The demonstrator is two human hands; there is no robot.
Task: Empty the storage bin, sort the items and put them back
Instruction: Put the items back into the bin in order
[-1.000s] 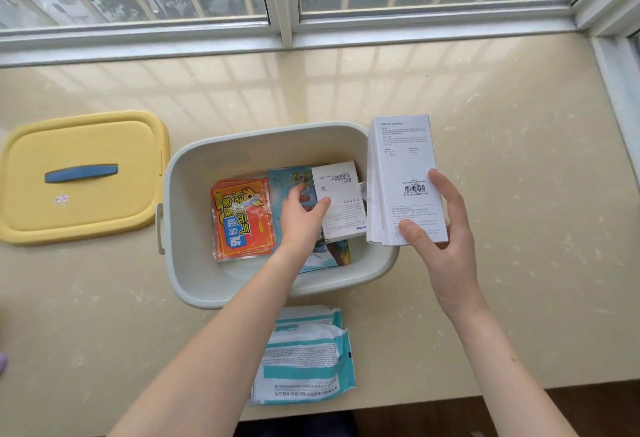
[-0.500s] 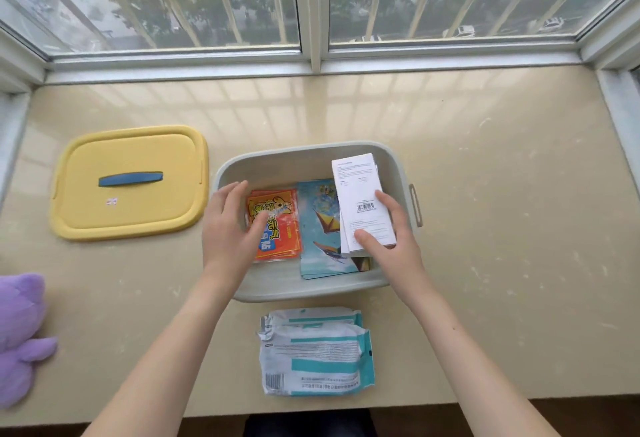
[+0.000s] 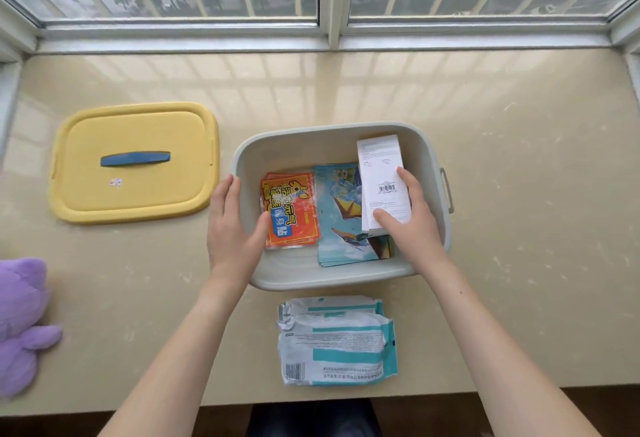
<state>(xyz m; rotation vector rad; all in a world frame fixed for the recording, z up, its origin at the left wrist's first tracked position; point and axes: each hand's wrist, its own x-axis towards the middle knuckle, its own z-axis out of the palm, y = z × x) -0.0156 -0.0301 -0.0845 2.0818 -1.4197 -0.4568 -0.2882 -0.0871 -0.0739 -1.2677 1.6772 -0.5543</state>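
A grey storage bin (image 3: pixel 429 146) stands open on the beige counter. Inside lie orange-red packets (image 3: pixel 294 208) at the left and blue picture packs (image 3: pixel 343 222) in the middle. My right hand (image 3: pixel 412 225) grips a stack of white boxes (image 3: pixel 381 173) at the bin's right side, thumb on top and fingers along the right edge. My left hand (image 3: pixel 232 229) rests over the bin's left rim, fingers outside, thumb inside touching the orange-red packets.
The yellow lid (image 3: pixel 135 163) with a blue handle lies to the left of the bin. Teal-and-white pouches (image 3: pixel 337 343) are stacked near the counter's front edge. A purple plush toy (image 3: pixel 20 322) sits at the far left. Window frames line the back.
My right hand has carried the white boxes from above the bin's right rim down into its right side. My left hand left the bin's middle and moved to the left rim.
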